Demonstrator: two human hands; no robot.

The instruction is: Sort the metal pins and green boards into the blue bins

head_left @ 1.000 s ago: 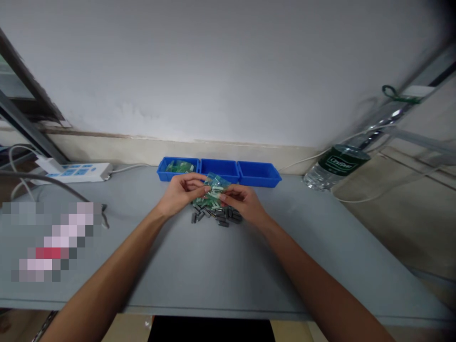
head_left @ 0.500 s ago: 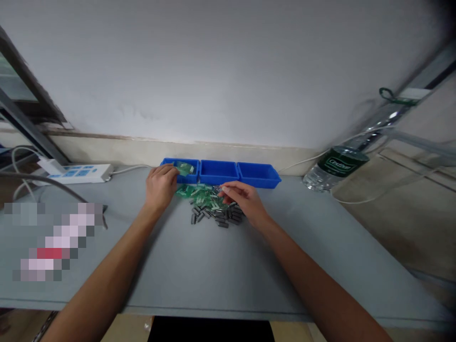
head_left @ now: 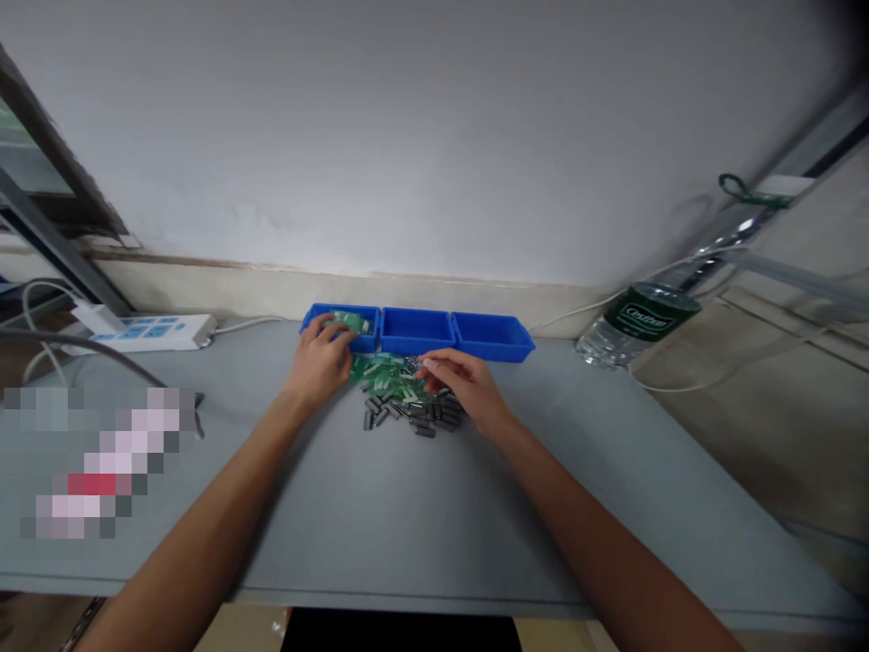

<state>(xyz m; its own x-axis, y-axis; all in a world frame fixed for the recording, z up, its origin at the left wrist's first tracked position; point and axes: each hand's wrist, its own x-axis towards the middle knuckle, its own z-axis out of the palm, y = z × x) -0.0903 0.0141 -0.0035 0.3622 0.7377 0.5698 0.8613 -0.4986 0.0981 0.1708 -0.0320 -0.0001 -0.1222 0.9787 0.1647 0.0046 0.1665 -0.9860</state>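
Note:
My left hand (head_left: pixel 320 359) reaches over the near edge of the left blue bin (head_left: pixel 367 343), fingers apart. Small green circuit boards (head_left: pixel 351 321) lie inside that bin, beside my fingertips. In front of the bins spreads a heap of more green boards (head_left: pixel 380 369), with several small grey metal-looking pieces (head_left: pixel 424 432) along its near side. My right hand (head_left: pixel 465 380) hovers at the right of this heap, thumb and fingertips pinched together; whatever may be between them is too small to make out.
A middle blue bin (head_left: pixel 417 345) and a right blue bin (head_left: pixel 495 349) stand in the same row against the wall. A white power strip (head_left: pixel 183 331) lies at the left, with cables. At the back right, a large clear bottle with a green label (head_left: pixel 642 317) leans on its side.
My left hand has shifted slightly right and down, and its fingers have spread over the bin's edge. The green boards there sit lower in the bin. My right hand has barely moved.

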